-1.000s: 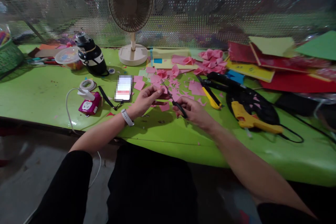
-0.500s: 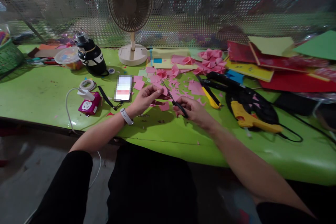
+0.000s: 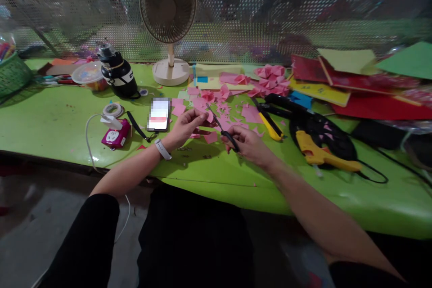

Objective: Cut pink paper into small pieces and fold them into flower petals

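Note:
My right hand (image 3: pixel 245 141) grips a pair of scissors (image 3: pixel 228 137) by the dark handles, and the blades point up and left toward my other hand. Between the thumb and fingers of my left hand (image 3: pixel 191 126) is a small piece of pink paper (image 3: pixel 209 117), partly covered by the fingers. The blade tips lie close to this paper; whether they touch it I cannot tell. Beneath and beyond both hands, pink paper scraps (image 3: pixel 224 109) are scattered over the green table (image 3: pixel 202 171). Folded pink paper flowers (image 3: pixel 270 74) are heaped farther back.
To the right lie a yellow utility knife (image 3: pixel 271 126), a yellow glue gun (image 3: pixel 324 155) and stacked coloured paper (image 3: pixel 357 103). On the left are a phone (image 3: pixel 159 114), a purple power adapter (image 3: pixel 116 135) with a cable, and a black bottle (image 3: pixel 119 74). A fan (image 3: pixel 171 72) stands behind.
The scissors and my right hand have shifted very slightly left. My left hand stays nearly in place with the pink paper, which shows a little more now.

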`<control>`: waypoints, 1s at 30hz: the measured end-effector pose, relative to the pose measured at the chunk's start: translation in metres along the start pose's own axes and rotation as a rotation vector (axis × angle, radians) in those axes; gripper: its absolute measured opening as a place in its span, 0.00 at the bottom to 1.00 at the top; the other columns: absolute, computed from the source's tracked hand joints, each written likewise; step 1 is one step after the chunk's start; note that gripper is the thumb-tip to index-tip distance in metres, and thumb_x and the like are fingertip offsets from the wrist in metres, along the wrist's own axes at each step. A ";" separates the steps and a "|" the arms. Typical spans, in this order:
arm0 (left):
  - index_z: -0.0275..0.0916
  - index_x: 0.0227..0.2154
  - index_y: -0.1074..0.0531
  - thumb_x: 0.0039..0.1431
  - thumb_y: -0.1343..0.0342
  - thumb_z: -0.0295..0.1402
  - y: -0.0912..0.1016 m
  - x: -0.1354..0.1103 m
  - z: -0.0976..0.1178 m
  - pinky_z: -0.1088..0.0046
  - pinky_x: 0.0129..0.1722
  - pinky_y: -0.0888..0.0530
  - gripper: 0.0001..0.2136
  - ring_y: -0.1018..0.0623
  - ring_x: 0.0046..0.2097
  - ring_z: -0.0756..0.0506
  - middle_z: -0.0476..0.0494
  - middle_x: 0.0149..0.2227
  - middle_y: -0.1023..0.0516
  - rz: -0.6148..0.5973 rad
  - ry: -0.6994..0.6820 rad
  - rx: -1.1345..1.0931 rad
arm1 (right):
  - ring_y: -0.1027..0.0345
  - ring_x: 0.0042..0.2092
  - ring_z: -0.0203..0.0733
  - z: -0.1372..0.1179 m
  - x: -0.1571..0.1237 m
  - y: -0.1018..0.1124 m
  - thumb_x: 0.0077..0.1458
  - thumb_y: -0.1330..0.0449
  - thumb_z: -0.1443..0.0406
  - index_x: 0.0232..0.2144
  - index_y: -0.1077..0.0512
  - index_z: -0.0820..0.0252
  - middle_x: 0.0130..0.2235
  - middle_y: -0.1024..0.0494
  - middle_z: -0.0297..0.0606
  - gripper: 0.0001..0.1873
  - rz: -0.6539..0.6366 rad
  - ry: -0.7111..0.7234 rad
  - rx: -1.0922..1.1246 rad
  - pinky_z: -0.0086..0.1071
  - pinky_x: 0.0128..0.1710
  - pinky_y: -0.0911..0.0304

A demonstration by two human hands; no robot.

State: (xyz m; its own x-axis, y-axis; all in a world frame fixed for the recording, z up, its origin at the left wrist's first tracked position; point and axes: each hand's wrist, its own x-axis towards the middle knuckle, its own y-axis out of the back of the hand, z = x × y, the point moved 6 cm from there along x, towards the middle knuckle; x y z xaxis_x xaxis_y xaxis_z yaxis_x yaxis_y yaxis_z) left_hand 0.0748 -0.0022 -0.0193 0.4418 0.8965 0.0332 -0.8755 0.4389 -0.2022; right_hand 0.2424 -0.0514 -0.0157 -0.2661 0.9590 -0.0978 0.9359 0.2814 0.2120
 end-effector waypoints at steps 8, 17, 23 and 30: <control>0.38 0.36 0.33 0.60 0.40 0.46 0.000 0.002 0.006 0.71 0.37 0.21 0.16 0.18 0.41 0.47 0.43 0.38 0.20 -0.002 -0.034 -0.010 | 0.34 0.26 0.36 0.004 0.000 0.013 0.44 0.28 0.48 0.28 0.30 0.57 0.25 0.27 0.33 0.23 0.078 0.018 0.015 0.30 0.23 0.38; 0.36 0.32 0.23 0.57 0.37 0.42 -0.008 -0.004 0.002 0.78 0.22 0.33 0.13 0.29 0.20 0.54 0.48 0.22 0.25 -0.514 0.154 0.446 | 0.43 0.18 0.31 0.010 0.011 0.042 0.39 0.26 0.49 0.27 0.31 0.57 0.22 0.25 0.34 0.24 0.269 -0.006 0.036 0.28 0.16 0.50; 0.37 0.28 0.20 0.53 0.37 0.39 -0.012 -0.003 -0.016 0.77 0.20 0.38 0.09 0.30 0.19 0.53 0.47 0.21 0.24 -0.605 0.114 0.713 | 0.35 0.24 0.36 0.006 0.010 0.037 0.37 0.26 0.48 0.27 0.29 0.58 0.24 0.25 0.35 0.25 0.256 0.029 -0.022 0.29 0.19 0.43; 0.37 0.28 0.25 0.51 0.36 0.52 -0.001 0.004 0.001 0.74 0.24 0.41 0.20 0.36 0.21 0.52 0.49 0.20 0.31 -0.130 -0.036 0.880 | 0.31 0.26 0.38 0.015 0.015 0.043 0.40 0.26 0.47 0.28 0.29 0.57 0.26 0.23 0.37 0.24 0.271 0.048 -0.080 0.30 0.20 0.41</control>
State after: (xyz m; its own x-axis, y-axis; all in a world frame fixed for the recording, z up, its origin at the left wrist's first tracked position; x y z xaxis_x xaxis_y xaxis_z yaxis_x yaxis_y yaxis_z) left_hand 0.0774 0.0015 -0.0183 0.5544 0.8315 0.0370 -0.6590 0.4114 0.6297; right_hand 0.2824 -0.0254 -0.0228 -0.0213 0.9996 0.0182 0.9538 0.0149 0.3000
